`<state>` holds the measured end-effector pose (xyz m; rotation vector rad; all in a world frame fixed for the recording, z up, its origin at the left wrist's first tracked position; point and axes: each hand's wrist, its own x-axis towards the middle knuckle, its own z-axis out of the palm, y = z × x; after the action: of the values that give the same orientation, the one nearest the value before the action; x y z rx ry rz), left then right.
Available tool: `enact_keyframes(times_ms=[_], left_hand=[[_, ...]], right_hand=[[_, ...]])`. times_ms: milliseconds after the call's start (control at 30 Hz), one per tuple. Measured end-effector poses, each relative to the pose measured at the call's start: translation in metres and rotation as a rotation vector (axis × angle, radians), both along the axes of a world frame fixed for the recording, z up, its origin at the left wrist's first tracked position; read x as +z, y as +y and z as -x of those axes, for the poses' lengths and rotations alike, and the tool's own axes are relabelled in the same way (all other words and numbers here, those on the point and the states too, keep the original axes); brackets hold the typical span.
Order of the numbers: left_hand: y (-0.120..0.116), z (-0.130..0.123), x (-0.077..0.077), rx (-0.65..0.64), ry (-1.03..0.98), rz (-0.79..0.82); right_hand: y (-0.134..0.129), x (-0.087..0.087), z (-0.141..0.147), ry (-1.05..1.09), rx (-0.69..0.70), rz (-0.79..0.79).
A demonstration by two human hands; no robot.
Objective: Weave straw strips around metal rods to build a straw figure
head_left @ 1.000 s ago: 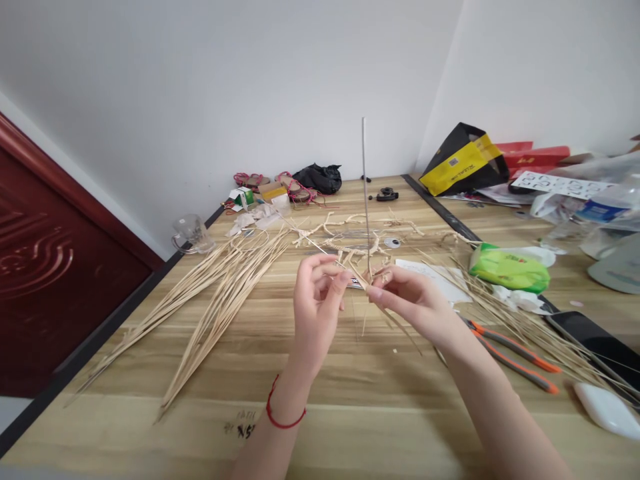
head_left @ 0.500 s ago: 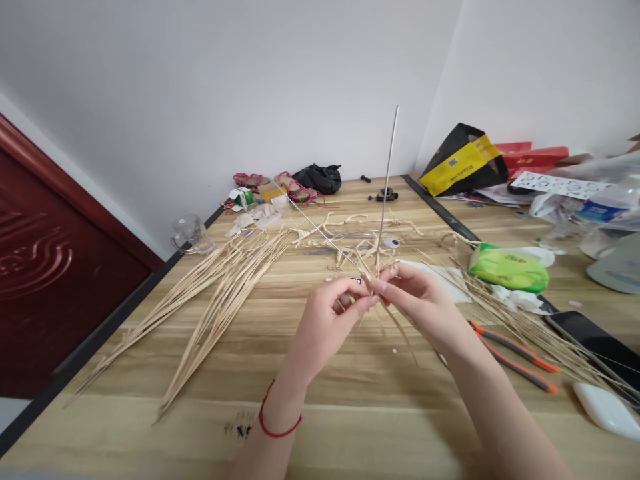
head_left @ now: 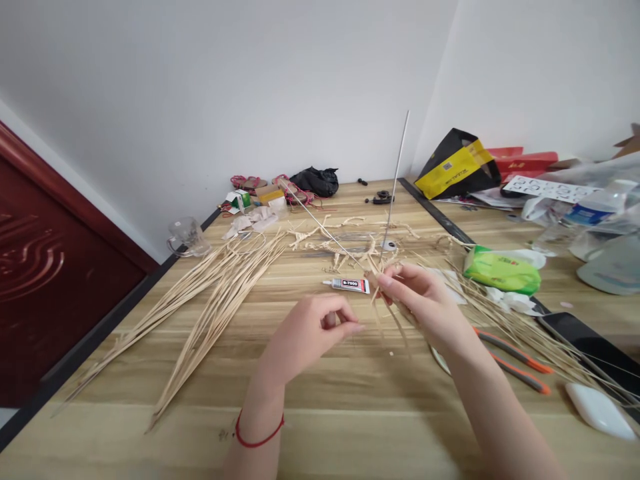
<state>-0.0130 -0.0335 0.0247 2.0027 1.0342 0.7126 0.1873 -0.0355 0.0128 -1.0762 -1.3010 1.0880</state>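
Observation:
My right hand [head_left: 420, 297] pinches a small piece of crossed pale plant strips [head_left: 376, 275] between thumb and fingers. Two thin metal rods [head_left: 397, 180] rise from that piece in a V, and loose strip ends hang below it. To its left, my left hand [head_left: 313, 330] is apart from the piece, with fingers curled and thumb against the fingertips; whether a thin strand is between them I cannot make out. Just beyond the left hand lies a glue tube [head_left: 350, 285] marked B-7000.
Two bundles of pale strips [head_left: 220, 320] lie at left, near a glass mug [head_left: 189, 237]. More strips [head_left: 505, 327], orange-handled pliers [head_left: 520, 360], a green tissue pack [head_left: 504, 270], a phone [head_left: 590, 347] and a white case [head_left: 599, 410] are at right. Twisted scraps [head_left: 345, 230] lie beyond.
My left hand has let go of the crossed strips and moved left and down, uncovering the glue tube. My right hand still holds the piece, and its rods lean slightly more to the right.

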Motion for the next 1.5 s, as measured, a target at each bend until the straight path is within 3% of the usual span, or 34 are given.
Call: enact_keyframes(times_ms=[367, 567, 867, 967, 1067, 1200, 1300, 1500], left_hand=[[0.003, 0.008, 0.007, -0.110, 0.088, 0.009], [0.004, 0.014, 0.012, -0.158, 0.203, 0.115], [0.003, 0.021, 0.014, -0.097, 0.205, 0.114], [0.001, 0.015, 0.013, -0.029, 0.104, 0.096], [0.000, 0.004, 0.008, 0.075, -0.143, 0.037], [0.003, -0.013, -0.005, 0.199, -0.461, 0.139], [0.008, -0.022, -0.011, 0.187, -0.590, 0.247], [0.014, -0.029, -0.016, 0.319, -0.760, 0.214]], right_hand=[[0.002, -0.003, 0.000, 0.010, 0.009, -0.016], [0.006, -0.008, 0.000, 0.000, -0.005, -0.060], [0.005, -0.011, 0.002, -0.024, -0.026, -0.075], [0.005, -0.013, 0.003, -0.005, -0.022, -0.113], [0.004, -0.014, 0.007, 0.004, 0.011, -0.165], [0.001, -0.013, 0.011, -0.059, 0.100, -0.216], [-0.001, -0.011, 0.011, -0.102, 0.139, -0.217], [-0.002, -0.013, 0.010, -0.177, 0.127, -0.164]])
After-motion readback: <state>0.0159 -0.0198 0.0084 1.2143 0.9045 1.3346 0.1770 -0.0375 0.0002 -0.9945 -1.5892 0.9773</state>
